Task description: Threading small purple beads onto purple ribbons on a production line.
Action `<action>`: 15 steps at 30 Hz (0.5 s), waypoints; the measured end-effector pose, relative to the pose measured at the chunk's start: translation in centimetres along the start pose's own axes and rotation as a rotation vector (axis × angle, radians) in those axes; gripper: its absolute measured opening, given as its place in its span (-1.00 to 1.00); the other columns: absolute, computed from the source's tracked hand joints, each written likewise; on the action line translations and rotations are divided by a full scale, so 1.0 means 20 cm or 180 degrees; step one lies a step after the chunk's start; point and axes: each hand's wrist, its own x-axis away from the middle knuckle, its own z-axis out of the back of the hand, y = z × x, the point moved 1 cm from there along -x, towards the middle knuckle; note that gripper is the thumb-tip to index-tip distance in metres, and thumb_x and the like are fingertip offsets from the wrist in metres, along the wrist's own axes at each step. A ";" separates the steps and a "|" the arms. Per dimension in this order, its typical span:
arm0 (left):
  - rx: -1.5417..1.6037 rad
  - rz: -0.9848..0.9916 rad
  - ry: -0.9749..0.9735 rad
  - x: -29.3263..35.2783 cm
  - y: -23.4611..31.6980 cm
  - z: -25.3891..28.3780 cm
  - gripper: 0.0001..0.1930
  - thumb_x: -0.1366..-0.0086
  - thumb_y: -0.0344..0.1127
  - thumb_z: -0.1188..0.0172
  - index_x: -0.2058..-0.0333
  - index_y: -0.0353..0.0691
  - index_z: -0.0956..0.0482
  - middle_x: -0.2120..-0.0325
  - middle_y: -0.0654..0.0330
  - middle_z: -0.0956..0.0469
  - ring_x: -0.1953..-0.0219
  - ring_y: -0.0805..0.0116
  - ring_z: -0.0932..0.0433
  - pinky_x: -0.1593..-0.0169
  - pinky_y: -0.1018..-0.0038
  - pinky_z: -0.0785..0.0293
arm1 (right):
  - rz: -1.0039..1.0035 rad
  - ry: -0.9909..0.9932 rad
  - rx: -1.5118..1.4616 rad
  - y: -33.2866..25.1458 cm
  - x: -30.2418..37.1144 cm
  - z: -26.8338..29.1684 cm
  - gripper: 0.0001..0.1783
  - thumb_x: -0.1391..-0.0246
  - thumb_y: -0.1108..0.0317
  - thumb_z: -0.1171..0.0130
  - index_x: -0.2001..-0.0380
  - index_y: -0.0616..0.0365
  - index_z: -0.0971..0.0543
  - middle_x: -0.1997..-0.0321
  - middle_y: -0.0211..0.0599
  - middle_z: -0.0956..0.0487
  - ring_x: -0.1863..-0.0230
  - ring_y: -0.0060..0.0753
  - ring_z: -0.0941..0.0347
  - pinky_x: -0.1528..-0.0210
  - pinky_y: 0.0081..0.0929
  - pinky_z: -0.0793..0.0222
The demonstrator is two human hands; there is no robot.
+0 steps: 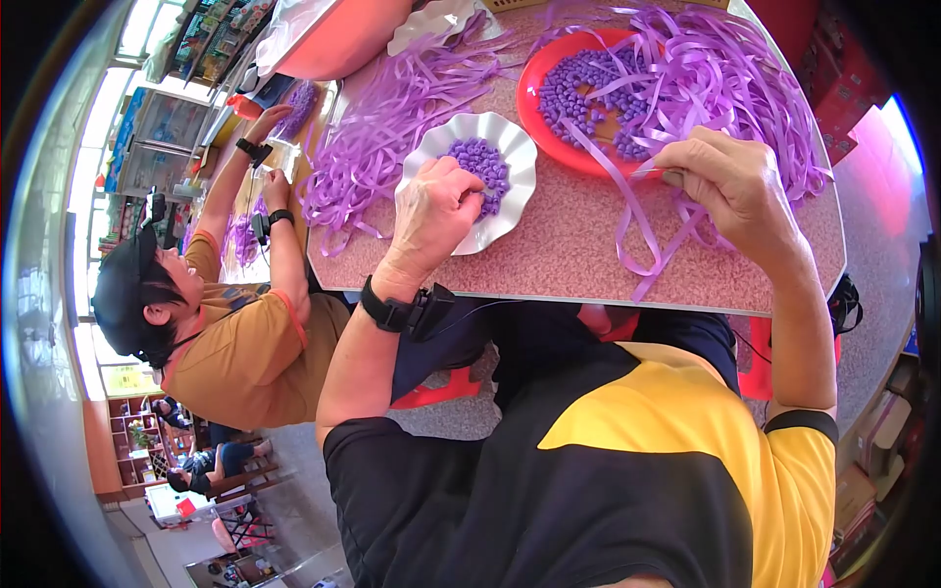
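Over white dish (525, 181) on counter (578, 235) | left hand (426, 216): grip together at purple beads (478, 162), bead inside cannot tell | right hand (730, 186): grip clamped on purple ribbon (639, 174) near red plate (530, 108) | better keep ribbon flat, untwisted

Purple ribbons (402, 142) left and right, a white fluted dish (521, 181) and a red tray (530, 110) lie across a speckled pink bench (569, 250).

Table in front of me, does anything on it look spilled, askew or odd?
The heaped purple ribbons on the right look untidy: they lie tangled and drape over the right side of the red dish and its purple beads. I see no damage, and the white scalloped bowl sits upright.
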 end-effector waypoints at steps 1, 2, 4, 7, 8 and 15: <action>0.0001 -0.0002 0.0000 0.00 0.00 0.00 -0.92 -0.03 -0.42 -0.29 0.44 -0.20 -0.66 0.45 0.16 -0.54 0.24 0.12 -0.55 0.21 0.24 -0.49 | -0.0001 0.0000 0.0002 0.00 0.00 0.00 -0.78 0.05 0.64 -0.21 0.28 0.20 -0.62 0.48 -0.22 -0.55 0.45 -0.24 -0.55 0.39 -0.43 -0.42; -0.0027 0.0011 0.0007 0.00 -0.01 -0.01 -0.93 -0.03 -0.43 -0.27 0.44 -0.20 -0.66 0.44 0.16 -0.55 0.24 0.12 -0.55 0.22 0.24 -0.50 | 0.0002 0.0014 0.0001 0.00 0.00 0.00 -0.78 0.05 0.64 -0.21 0.28 0.20 -0.62 0.48 -0.22 -0.55 0.45 -0.24 -0.55 0.39 -0.43 -0.42; -0.0055 0.0023 0.0013 0.00 0.00 -0.01 -0.93 -0.04 -0.43 -0.26 0.45 -0.19 -0.66 0.44 0.16 -0.55 0.23 0.12 -0.55 0.22 0.23 -0.50 | 0.0005 0.0029 0.0001 0.00 0.00 0.00 -0.79 0.04 0.63 -0.21 0.28 0.19 -0.62 0.48 -0.22 -0.55 0.45 -0.23 -0.55 0.39 -0.43 -0.42; -0.0047 0.0079 -0.0049 0.01 0.02 -0.01 -0.89 -0.03 -0.48 -0.22 0.41 -0.26 -0.66 0.44 0.11 -0.55 0.28 0.10 -0.55 0.17 0.29 -0.47 | 0.0006 0.0029 0.0014 0.00 0.00 0.00 -0.79 0.04 0.63 -0.21 0.29 0.19 -0.62 0.49 -0.22 -0.54 0.45 -0.23 -0.55 0.40 -0.42 -0.42; -0.0054 0.0065 -0.0039 0.01 0.01 -0.01 -0.88 -0.03 -0.48 -0.23 0.41 -0.26 -0.66 0.44 0.11 -0.55 0.28 0.10 -0.55 0.18 0.28 -0.47 | 0.0013 0.0046 0.0018 0.00 0.00 0.00 -0.79 0.04 0.63 -0.22 0.29 0.19 -0.62 0.49 -0.22 -0.54 0.46 -0.23 -0.55 0.40 -0.42 -0.42; -0.0190 -0.0088 -0.0022 0.01 0.00 -0.03 -0.92 -0.05 -0.46 -0.22 0.44 -0.20 -0.65 0.41 0.15 -0.54 0.23 0.11 -0.53 0.21 0.22 -0.50 | 0.0019 0.0114 -0.0024 0.00 0.00 -0.01 -0.78 0.05 0.67 -0.18 0.30 0.20 -0.62 0.51 -0.22 -0.53 0.49 -0.28 -0.53 0.42 -0.45 -0.41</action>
